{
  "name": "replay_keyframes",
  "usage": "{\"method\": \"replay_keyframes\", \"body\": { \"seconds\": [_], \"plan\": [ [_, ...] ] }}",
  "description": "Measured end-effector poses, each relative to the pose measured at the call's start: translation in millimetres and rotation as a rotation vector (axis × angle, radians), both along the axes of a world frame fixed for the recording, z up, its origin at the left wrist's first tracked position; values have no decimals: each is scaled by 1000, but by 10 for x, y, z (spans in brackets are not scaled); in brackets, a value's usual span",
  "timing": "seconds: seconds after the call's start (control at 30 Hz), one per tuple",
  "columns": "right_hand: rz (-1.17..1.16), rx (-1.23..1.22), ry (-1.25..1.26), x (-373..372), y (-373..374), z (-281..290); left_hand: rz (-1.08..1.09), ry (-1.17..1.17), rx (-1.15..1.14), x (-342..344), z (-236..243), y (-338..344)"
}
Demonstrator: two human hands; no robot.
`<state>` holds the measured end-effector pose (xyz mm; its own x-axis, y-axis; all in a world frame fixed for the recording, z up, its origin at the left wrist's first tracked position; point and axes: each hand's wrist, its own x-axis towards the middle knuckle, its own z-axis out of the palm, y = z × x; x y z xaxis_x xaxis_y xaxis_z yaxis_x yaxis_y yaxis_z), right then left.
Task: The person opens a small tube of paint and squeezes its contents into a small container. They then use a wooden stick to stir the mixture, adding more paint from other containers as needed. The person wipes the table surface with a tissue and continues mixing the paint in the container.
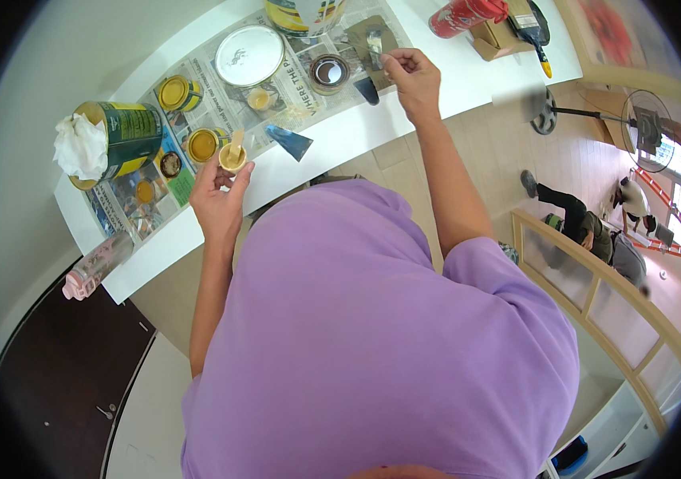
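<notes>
My left hand (219, 198) holds a small cup (232, 164) with yellowish contents, and a flat wooden stick (236, 140) stands tilted in it. Out over the table's right part is my right hand (418, 86), thumb and forefinger pinched together beside a brown sheet (362, 33). What that pinch holds, if anything, I cannot make out. A shiny silvery piece (375, 46) lies on the sheet, close to those fingertips. A blue-stained scraper blade (289, 142) rests at the newspaper's front edge, between my hands. Nearby are an open yellow tin (202, 145) and a round can of dark liquid (329, 72).
Newspaper (225, 100) covers part of the white table. It bears a white lid (249, 56), another yellow tin (173, 93) and a large green can (134, 132) topped with white cloth. A pink-capped bottle (94, 267), red bottle (464, 16) and brush (528, 28) stand or lie around.
</notes>
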<state>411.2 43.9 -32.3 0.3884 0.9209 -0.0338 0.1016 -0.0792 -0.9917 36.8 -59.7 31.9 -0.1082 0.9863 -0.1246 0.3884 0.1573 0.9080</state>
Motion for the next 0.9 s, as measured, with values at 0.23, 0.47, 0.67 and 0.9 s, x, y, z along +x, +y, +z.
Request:
{"method": "replay_keyframes", "body": {
  "seconds": [0.23, 0.47, 0.67, 0.9],
  "plan": [
    [107, -193, 51, 103, -247, 418, -36, 35, 65, 153, 0, 148],
    [-48, -135, 202, 131, -396, 409, -70, 62, 97, 216, 7, 231],
    [140, 6, -418, -223, -340, 640, -81, 194, 56, 290, -4, 329],
    [200, 90, -582, -347, -212, 568, -69, 251, 112, 334, -36, 460]
  ]
}}
